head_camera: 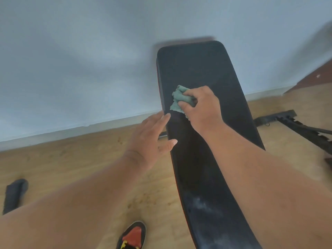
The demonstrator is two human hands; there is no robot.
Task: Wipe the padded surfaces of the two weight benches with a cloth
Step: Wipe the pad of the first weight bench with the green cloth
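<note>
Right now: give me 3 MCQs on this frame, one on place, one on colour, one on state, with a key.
1. Where is the cloth?
A. on the floor
B. on the bench pad, near its left edge
C. draped over the shoe

2. What colour is the cloth?
A. green
B. white
C. red

3. What is the left hand doing?
A. gripping the cloth
B. clenched in a fist
C. open, fingers straight, at the pad's left edge

Key: 1 B, the right hand presses it bunched against the black pad. 2 A, the fabric is muted green. 3 C, the fingers lie extended and hold nothing.
</note>
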